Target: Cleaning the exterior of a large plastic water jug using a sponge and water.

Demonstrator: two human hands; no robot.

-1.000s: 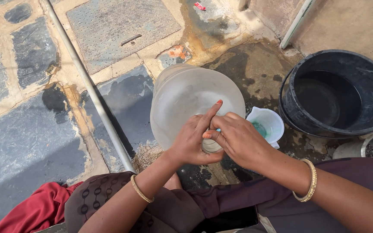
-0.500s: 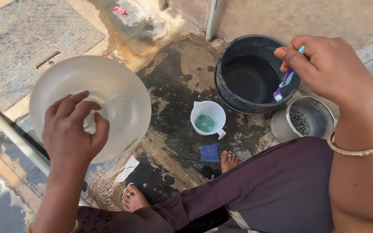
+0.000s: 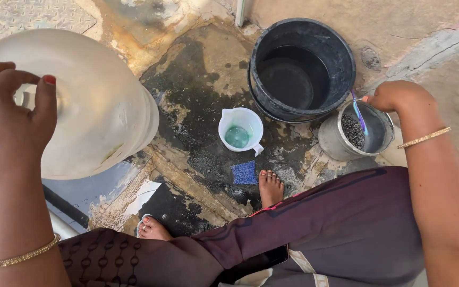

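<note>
Your left hand (image 3: 9, 119) is closed around the neck of the large translucent white plastic water jar (image 3: 88, 103) at the upper left of the frame, thumb and fingers curled over its mouth, the jar tipped on its side over the wet stone floor (image 3: 197, 79). Keep that grip firm on the neck; the jar looks bulky and a wet surface could let it roll. Your right hand (image 3: 397, 95), at the right of the frame, is pinched shut on a thin purple-handled brush (image 3: 359, 114), its end dipped into the small grey metal pot (image 3: 330, 141) holding dark grainy matter. Load the bristles lightly, so the grains do not spill. Just above the pot stands the black plastic bucket (image 3: 341, 48). Lower centre, near your bare foot (image 3: 270, 187), sit a white plastic cup with green liquid (image 3: 240, 130) and a blue scrub pad (image 3: 244, 172), well apart from both hands.
</note>
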